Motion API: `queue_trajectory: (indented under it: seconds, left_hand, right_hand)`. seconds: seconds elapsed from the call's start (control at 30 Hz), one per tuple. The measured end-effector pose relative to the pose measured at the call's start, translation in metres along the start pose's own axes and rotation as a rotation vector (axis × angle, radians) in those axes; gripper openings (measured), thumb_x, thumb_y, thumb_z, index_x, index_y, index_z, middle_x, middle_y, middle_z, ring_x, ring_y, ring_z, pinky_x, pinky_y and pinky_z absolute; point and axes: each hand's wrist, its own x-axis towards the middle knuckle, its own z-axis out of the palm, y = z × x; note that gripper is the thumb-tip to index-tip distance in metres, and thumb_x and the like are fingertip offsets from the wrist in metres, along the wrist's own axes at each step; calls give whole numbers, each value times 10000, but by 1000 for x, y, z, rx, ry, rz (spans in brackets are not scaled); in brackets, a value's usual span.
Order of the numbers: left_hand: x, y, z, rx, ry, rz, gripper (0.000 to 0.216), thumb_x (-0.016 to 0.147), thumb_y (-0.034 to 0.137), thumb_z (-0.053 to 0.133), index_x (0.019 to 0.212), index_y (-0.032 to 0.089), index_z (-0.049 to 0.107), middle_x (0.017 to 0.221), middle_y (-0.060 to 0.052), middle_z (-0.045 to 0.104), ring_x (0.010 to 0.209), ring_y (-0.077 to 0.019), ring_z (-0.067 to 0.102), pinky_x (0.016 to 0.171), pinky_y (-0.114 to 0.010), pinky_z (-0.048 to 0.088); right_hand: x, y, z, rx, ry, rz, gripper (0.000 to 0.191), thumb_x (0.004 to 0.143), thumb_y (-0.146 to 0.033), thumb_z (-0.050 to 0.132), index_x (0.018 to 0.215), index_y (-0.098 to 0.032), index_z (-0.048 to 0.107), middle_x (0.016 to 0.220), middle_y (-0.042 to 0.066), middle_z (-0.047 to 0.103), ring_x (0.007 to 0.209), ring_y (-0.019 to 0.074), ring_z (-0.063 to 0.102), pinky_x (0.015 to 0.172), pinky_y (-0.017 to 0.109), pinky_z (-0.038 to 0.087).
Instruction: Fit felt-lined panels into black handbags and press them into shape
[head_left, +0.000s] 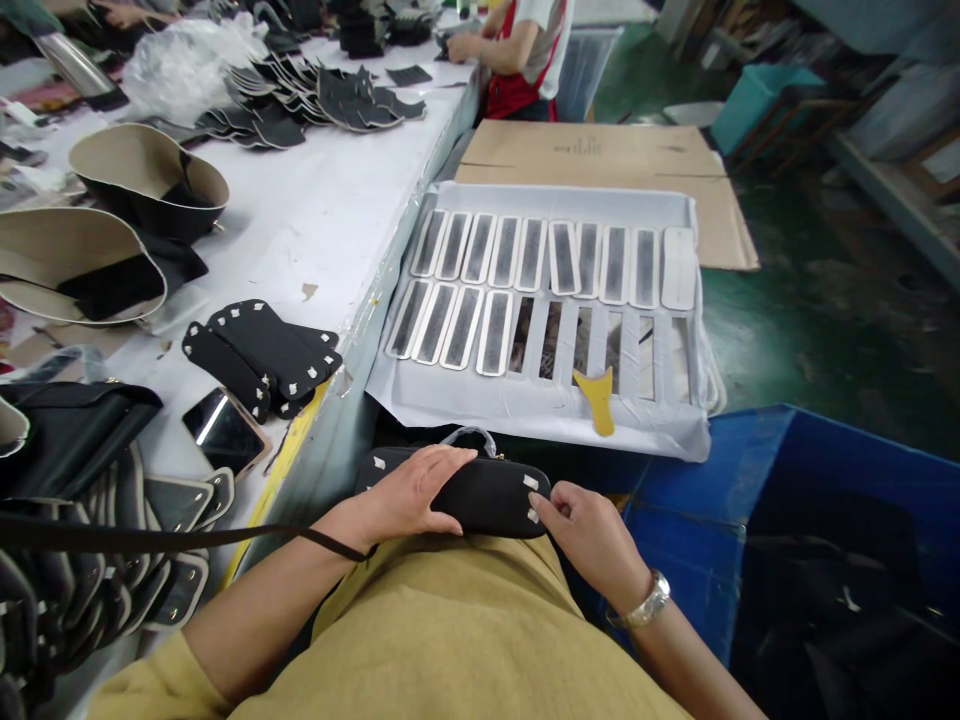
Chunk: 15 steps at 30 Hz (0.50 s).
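A black handbag lies against my lap with its long flat rounded base upward. Small white tabs sit near the ends of that base, and a plastic-wrapped handle sticks out on the far side. My left hand spans the left part of the bag and holds it, thumb across the base. At the right end, my right hand is closed, its thumb against the base beside the white tabs. Whatever small piece its curled fingers may pinch is hidden. A dark strap runs leftward from my left wrist.
Ahead stands a cloth-covered rack with grey white-edged strips and a yellow piece. On the left table lie black base panels, a phone and open bag bodies. A blue bin is at right; a co-worker is beyond.
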Motion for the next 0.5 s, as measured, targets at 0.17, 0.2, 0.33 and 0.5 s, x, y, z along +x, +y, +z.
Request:
queue_trajectory:
  seconds: [0.17,0.2,0.33,0.5]
  left_hand:
    - [0,-3,0,20,4,21,739,639,463,740,1247,153,457,1259,-158,519,1185,-269,462,1031,-472,341]
    - [0,-3,0,22,12,21,711,642,462,738,1228,152,481,1255,-160,524,1180,-268,467,1024,-472,349]
    - [0,-3,0,31,27,17,586,660,404,742,1160,164,552,1247,-155,529,1169,-272,472,996,-472,377]
    - [1,3,0,26,10,-33,549,676,337,736,1175,204,550,1290,-135,492,1206,-273,429,1022,-503,336]
  right_hand:
    - [1,0,1,-7,8,-5,349,805,-413,487,541,-199,412,507,-24,481,485,111,384,488,250,232]
    - [1,0,0,-4,6,-4,344,804,-409,485,541,-199,412,504,-23,482,482,110,384,484,250,231]
    - [2,0,0,9,-2,8,339,808,-402,480,548,-200,399,498,-29,467,481,108,387,482,245,236]
    - [4,3,2,21,-17,34,357,818,-425,475,556,-200,384,491,-41,438,480,105,378,483,242,234]
